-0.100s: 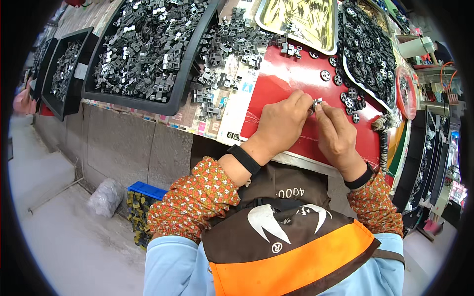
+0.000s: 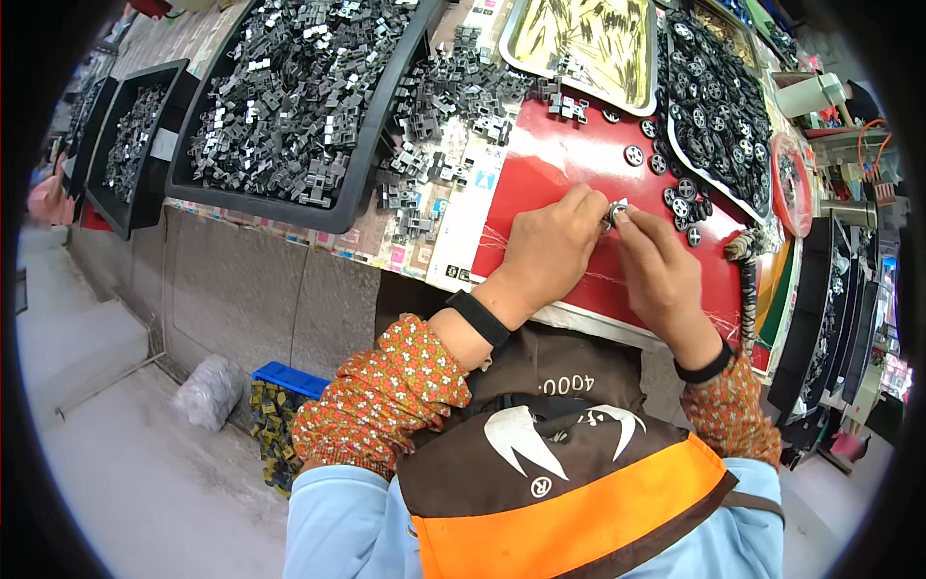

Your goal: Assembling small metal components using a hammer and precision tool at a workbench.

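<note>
Over the red work surface [image 2: 540,159], my left hand [image 2: 552,246] and my right hand [image 2: 664,275] meet fingertip to fingertip. Pinched between them is a small dark and silver round piece [image 2: 615,210], which looks like one of the small wheels; fingers cover much of it. Both hands are closed on it. Just beyond and to the right lie several loose black wheels [image 2: 680,207] with silver spokes. Small black clip-like parts [image 2: 569,103] sit at the far edge of the red surface.
A large black bin [image 2: 352,183] of dark metallic clips stands at left, with more clips [image 2: 449,92] spilled beside it. At the back, one tray [image 2: 579,85] holds thin brass-coloured pins, another [image 2: 714,183] wheels. A wrapped handle [image 2: 748,280] lies at right.
My right hand has tilted and shifted slightly at the fingertips, while the left keeps its pinch. The whole view has moved a little.
</note>
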The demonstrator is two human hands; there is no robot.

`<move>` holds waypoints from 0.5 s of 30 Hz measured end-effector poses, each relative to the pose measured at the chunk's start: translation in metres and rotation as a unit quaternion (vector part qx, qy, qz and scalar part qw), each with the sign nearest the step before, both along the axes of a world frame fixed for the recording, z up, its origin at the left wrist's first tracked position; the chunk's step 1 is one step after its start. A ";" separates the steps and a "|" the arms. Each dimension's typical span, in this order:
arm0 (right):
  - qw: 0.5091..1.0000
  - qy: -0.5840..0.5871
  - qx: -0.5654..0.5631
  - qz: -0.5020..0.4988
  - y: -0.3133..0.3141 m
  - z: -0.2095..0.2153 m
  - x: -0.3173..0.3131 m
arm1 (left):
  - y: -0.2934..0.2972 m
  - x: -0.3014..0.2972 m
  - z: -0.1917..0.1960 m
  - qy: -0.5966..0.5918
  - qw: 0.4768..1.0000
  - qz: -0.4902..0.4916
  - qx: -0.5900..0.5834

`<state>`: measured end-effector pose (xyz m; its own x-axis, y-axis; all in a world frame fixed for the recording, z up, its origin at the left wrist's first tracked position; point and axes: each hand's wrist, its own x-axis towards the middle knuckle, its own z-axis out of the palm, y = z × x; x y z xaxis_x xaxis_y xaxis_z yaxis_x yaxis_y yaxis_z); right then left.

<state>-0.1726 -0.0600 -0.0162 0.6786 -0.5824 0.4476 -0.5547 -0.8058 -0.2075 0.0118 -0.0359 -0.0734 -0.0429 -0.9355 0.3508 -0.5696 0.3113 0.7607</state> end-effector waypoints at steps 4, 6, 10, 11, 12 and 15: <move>0.978 -0.102 0.080 -0.163 0.003 0.018 -0.050 | 0.002 0.003 0.006 -0.002 1.000 0.000 0.014; 0.942 -0.070 0.082 -0.317 0.005 0.020 -0.096 | 0.001 0.003 0.005 0.003 1.000 -0.003 0.011; 0.867 0.158 0.077 -0.467 0.023 -0.008 -0.185 | -0.003 0.000 0.006 0.011 1.000 0.000 0.006; 0.877 0.173 0.060 -0.445 0.027 -0.014 -0.195 | -0.002 0.001 0.005 0.011 1.000 -0.003 0.004; 0.875 0.172 0.059 -0.448 0.028 -0.023 -0.206 | -0.001 0.001 0.005 0.012 1.000 -0.002 0.003; 0.876 0.164 0.034 -0.453 0.026 -0.033 -0.220 | -0.001 0.000 0.010 0.013 1.000 -0.007 0.009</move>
<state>-0.3930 -0.0344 -0.0493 0.0099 -0.9660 0.2583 -0.9987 0.0035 0.0511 0.0123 -0.0367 -0.0635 -0.0473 -0.9410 0.3352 -0.5443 0.3056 0.7812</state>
